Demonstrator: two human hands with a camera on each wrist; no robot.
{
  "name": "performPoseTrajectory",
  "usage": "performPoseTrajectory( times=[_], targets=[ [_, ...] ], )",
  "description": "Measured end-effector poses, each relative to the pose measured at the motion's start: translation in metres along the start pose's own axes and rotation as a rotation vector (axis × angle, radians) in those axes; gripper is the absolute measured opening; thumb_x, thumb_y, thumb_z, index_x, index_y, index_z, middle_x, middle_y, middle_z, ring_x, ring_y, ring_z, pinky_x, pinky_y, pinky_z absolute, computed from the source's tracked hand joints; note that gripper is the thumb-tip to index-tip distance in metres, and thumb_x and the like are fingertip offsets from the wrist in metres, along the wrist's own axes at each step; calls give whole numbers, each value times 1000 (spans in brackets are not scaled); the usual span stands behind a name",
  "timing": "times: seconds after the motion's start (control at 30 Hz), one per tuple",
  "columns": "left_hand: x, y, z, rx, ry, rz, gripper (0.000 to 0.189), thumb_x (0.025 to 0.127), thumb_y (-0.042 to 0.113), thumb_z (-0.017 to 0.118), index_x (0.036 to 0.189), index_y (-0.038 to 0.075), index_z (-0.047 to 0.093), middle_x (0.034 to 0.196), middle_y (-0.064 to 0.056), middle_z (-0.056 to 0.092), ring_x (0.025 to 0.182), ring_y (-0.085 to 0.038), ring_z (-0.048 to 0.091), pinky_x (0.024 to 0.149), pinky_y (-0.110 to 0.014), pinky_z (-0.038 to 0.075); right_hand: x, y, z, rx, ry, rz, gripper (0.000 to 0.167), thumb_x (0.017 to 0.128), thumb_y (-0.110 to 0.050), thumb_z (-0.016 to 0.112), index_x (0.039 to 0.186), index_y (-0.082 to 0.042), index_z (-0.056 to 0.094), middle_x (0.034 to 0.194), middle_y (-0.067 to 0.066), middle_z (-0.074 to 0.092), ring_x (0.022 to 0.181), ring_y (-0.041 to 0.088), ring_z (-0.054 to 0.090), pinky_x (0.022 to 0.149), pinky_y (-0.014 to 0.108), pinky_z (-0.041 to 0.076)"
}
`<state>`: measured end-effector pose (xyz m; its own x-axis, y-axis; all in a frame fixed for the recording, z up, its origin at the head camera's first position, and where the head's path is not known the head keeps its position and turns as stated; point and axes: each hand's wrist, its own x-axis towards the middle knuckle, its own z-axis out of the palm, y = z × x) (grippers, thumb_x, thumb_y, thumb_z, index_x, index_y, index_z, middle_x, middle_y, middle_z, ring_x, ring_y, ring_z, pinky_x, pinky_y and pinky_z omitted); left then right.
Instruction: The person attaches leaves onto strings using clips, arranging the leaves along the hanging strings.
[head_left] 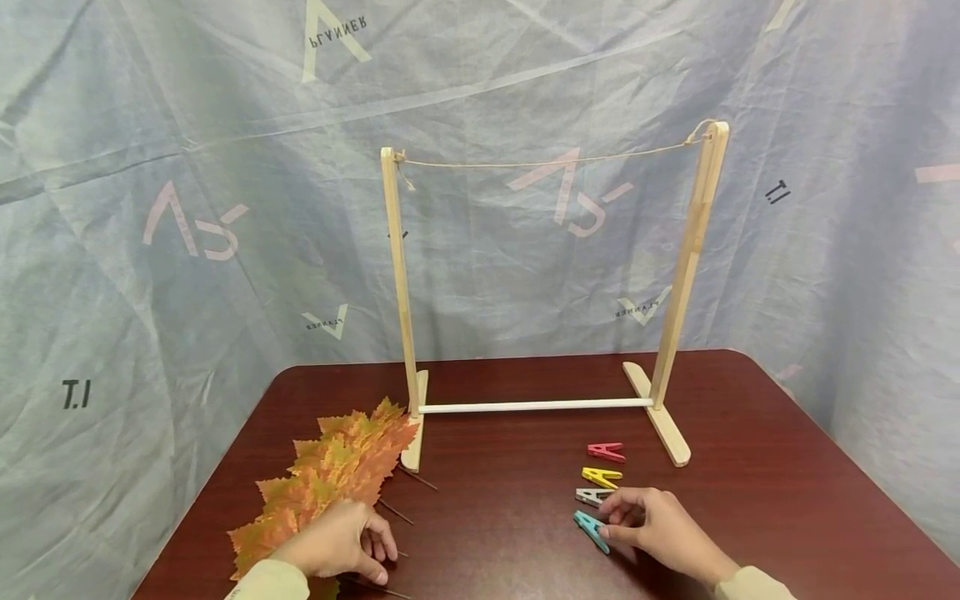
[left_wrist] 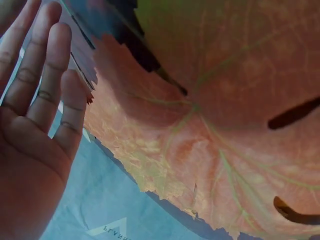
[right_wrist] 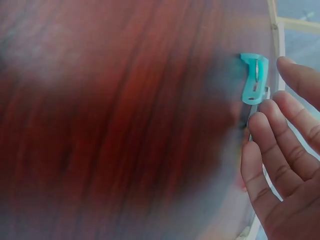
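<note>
Teal clip (head_left: pixel 589 527) lies on the table (head_left: pixel 495 517) at my right hand (head_left: pixel 662 527), thumb and fingers parted, gripping nothing; I'd pinch it squarely, clear of the grey clip (head_left: pixel 589 496). My left hand (head_left: pixel 339 537), relaxed and empty, is by the leaves (head_left: pixel 341 462).

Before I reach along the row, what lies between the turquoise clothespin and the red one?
The grey clothespin, then the yellow clothespin, lie between the turquoise clothespin and the red clothespin; the head view shows this.
</note>
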<state>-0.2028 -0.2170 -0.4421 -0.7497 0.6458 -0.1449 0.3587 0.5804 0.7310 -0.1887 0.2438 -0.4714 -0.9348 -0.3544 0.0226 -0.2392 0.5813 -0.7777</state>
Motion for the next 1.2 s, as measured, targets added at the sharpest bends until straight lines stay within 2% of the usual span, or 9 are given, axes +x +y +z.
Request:
performPoseTrajectory(
  times=[0.33,0.53,0.67,0.9,1.07,1.2],
  targets=[
    [-3,0,3,131,-57,-35,21,70,9,93,77,19,75,69,16,60,63,2,54,61,-21,48,-4,1,4,-33,1,-11,23,85,-27,84,96,-11,72,78,-3,63,65,5,58,58,25,48],
    [-2,0,5,167,-62,-44,25,69,6,93,76,20,74,68,15,58,62,2,53,60,-21,47,-4,2,7,-78,19,-52,26,83,-36,85,93,-16,72,79,-7,61,66,1,55,58,24,47],
    [-1,2,5,228,-58,-39,26,68,6,93,73,20,72,67,16,57,61,2,51,59,-22,46,-4,1,9,-128,29,-67,29,81,-42,86,91,-19,71,76,-11,59,65,-1,51,56,23,44],
    [2,4,6,340,-48,-29,25,69,11,93,69,21,70,64,19,56,57,3,50,57,-22,44,-4,-4,14,-255,35,6,43,72,-54,88,85,-23,61,72,-12,54,59,-1,45,51,24,38],
    [2,4,6,350,-48,-37,22,72,10,90,67,23,72,62,20,56,54,2,49,54,-23,44,-5,-6,14,-289,24,28,42,73,-50,88,82,-22,59,71,-11,53,59,0,44,52,25,38],
    [2,4,7,387,-22,-10,24,73,7,87,65,23,72,59,22,55,53,3,47,53,-21,43,-4,-6,12,-257,-1,15,37,76,-43,88,84,-20,60,71,-10,54,59,1,45,52,25,38]
  ],
)
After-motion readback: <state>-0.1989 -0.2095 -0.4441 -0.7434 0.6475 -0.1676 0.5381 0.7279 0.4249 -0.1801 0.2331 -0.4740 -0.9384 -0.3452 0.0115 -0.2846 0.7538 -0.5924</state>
